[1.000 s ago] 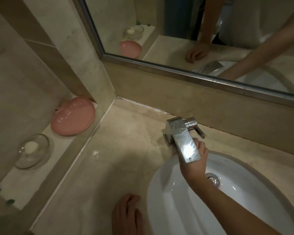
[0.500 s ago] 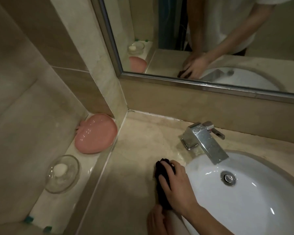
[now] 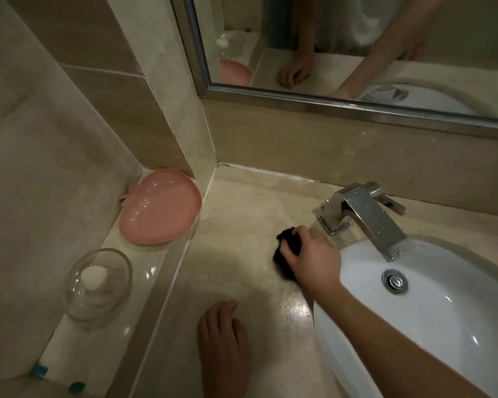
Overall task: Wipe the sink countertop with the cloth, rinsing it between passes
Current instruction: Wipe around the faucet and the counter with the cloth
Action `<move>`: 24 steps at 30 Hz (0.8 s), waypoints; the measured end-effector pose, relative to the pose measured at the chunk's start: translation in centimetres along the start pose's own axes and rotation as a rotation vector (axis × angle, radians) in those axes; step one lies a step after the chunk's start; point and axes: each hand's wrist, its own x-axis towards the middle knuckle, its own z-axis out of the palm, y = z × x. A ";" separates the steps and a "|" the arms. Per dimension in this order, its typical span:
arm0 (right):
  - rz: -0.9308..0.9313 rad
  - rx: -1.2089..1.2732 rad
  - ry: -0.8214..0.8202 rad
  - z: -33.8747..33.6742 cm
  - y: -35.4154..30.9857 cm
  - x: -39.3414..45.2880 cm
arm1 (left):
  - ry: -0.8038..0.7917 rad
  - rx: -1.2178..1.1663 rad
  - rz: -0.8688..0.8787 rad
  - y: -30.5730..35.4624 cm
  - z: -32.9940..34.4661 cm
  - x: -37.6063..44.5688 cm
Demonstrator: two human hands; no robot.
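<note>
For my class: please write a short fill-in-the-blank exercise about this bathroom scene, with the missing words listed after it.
1. The right hand presses a dark ____ onto the countertop.
2. The left hand rests flat on the ____.
3. The glass dish holds a white bar of ____.
4. The apple-shaped tray on the ledge is ____ in colour.

Missing words: cloth; countertop; soap; pink

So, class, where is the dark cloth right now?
The dark cloth lies on the countertop under the right hand, just left of the faucet and the sink rim.
</note>
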 end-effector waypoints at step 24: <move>0.084 -0.062 0.036 -0.7 1.7 -0.7 | 0.152 0.104 0.055 -0.8 1.5 0.0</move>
